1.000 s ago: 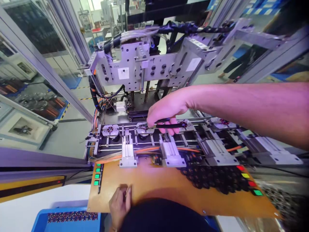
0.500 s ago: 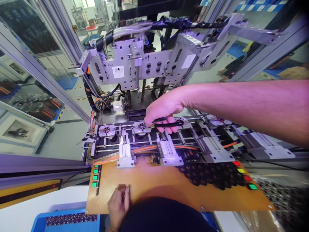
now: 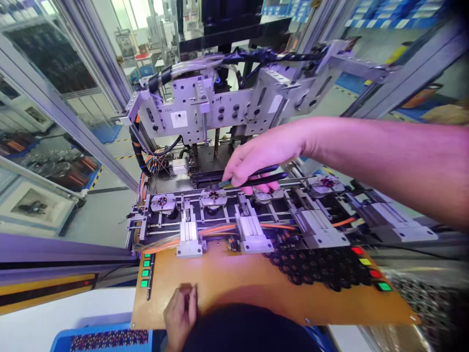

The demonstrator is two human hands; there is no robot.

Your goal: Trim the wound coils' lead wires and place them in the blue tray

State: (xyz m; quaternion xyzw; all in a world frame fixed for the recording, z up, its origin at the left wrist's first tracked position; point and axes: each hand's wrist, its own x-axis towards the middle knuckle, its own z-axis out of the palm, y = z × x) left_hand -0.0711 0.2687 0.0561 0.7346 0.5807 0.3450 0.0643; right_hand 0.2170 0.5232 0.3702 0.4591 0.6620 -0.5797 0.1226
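Note:
My right hand reaches in from the right over a machine's fixture rail and is closed on black tweezers. The tweezer tips hover just above and right of a round metal part seated in the second fixture. Another round part sits in the leftmost fixture, and one more lies further right. My left hand rests at the near edge of the brown board, fingers curled and pinched on something small I cannot make out.
A perforated metal head with cables hangs above the rail. Many small black parts lie on the board's right side. Green buttons sit left, coloured buttons right. A blue tray stands at bottom left. Aluminium frame posts enclose the machine.
My right hand has lifted the tweezers up and slightly right, off the second fixture's part. The left hand has stayed put.

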